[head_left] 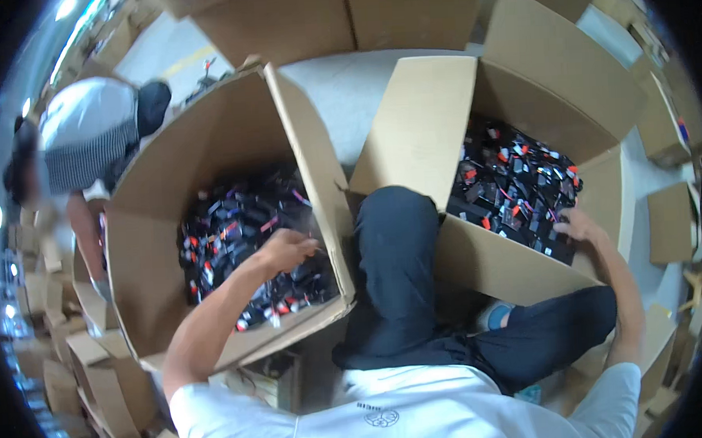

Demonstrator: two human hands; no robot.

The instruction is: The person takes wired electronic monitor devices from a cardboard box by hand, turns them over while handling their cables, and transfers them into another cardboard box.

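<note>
Apparently plenty is left: black pieces (237, 216) fill the nine-o'clock carton (206, 139) and three-o'clock carton (517, 263). Left hand (288, 250) and right hand (580, 226) curl their fingers, pinching what I cannot tell.

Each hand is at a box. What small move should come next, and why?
I'd probably bring the right hand slightly left, over the middle of the dark pile in the right box: it sits at the pile's right edge, and most of the pile lies to its left. I can't tell whether it holds anything.
</note>
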